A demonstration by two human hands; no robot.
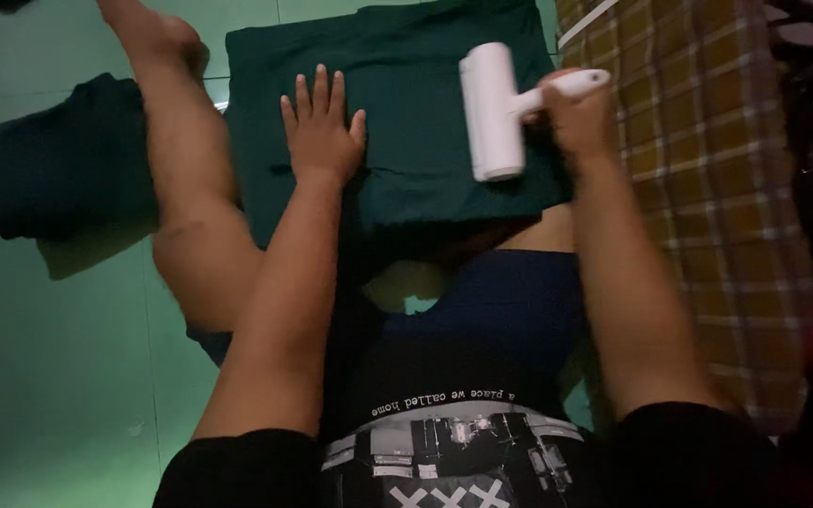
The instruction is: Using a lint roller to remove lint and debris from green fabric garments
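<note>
Dark green garment (406, 103): folded, lying flat on the green floor (68, 357) in the upper centre of the frame, its near edge ending just above the person's lap.

Left hand (322, 132): palm down, fingers spread apart and straight, pressed flat on the left half of the garment; holds nothing.

Right hand (581, 118): fist clamped around the white handle of a lint roller (493, 111), at the garment's right edge.

Lint roller: white cylinder, lying lengthwise on the right half of the garment, its long axis running from the upper part of the frame downward; handle juts to the right, its tip showing above the fist. The roller stands well apart from the left hand, with bare green cloth between.

Bare leg (185, 169): bent at the knee, left of the garment, foot at the top of the frame; touching the garment's left edge.

Second dark green cloth (49, 160): on the floor at the left edge, partly behind the leg.

Checked cloth (708, 169): brown and yellow plaid, filling the right side, just beside the right hand.

Dark blue shorts (501, 301): lower centre, below the garment.
</note>
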